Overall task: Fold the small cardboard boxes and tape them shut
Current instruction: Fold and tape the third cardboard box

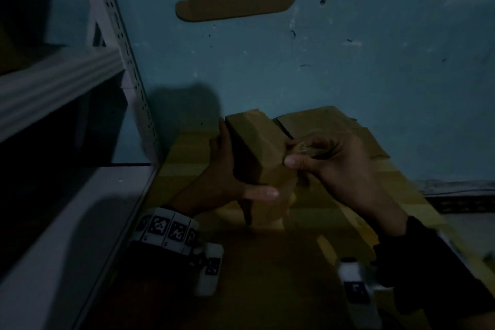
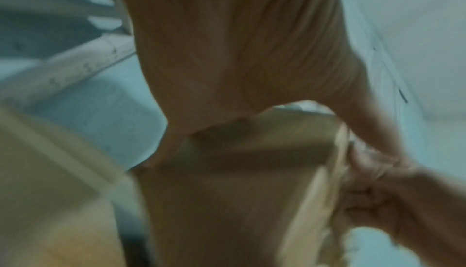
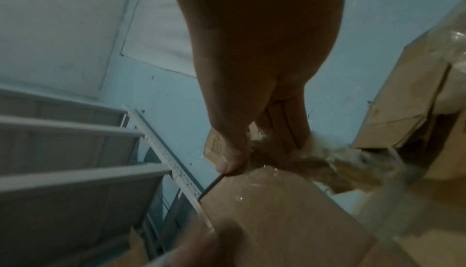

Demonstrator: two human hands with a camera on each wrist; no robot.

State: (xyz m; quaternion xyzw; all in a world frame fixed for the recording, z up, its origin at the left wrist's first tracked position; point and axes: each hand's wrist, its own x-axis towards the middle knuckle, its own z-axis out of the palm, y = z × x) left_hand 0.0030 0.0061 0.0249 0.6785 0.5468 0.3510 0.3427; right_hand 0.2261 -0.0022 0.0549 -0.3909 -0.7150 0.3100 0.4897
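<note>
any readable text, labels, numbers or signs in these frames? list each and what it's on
No readable words or numbers in any view.
Wrist band on the left hand: black-and-white square code markers, patterns only, no letters legible.
Wrist camera units: one code marker each, no text legible.
Small cardboard box and the clear tape the right hand pinches: plain.
Flat cardboard behind the thumb: faint printed square mark, too blurred to read.

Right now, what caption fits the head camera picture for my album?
Left hand grips a folded cardboard box while the right hand pinches clear tape at its edge.
</note>
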